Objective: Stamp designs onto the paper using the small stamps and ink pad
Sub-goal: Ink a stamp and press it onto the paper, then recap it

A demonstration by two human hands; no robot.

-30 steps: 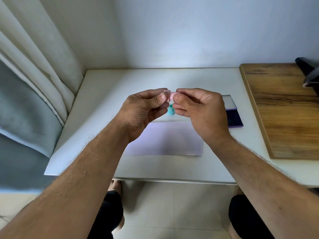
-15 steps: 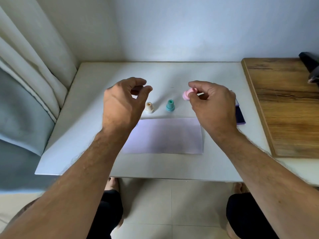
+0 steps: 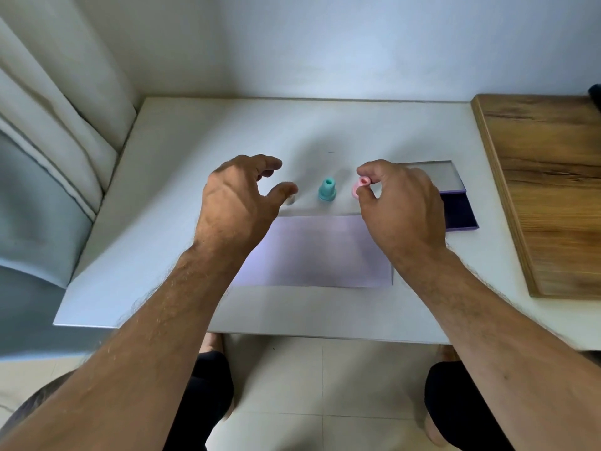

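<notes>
The right hand (image 3: 401, 206) pinches the pink stamp (image 3: 360, 187) (left hand (image 3: 237, 203) hovers, fingers spread, empty), so inking on the ink pad (image 3: 457, 211) seems next, pressed down flat.

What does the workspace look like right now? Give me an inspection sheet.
Surface: white table.
Job's things: paper lies flat, no prints visible; teal stamp stands upright behind it; pink stamp held; pale stamp mostly hidden; ink pad open, right.
Clutter: wooden board, far right.
Grippers: left hand open, holding nothing; right hand pinches the pink stamp.
Cables: nothing seen.
Surroundings: curtain left, wall behind.
</notes>
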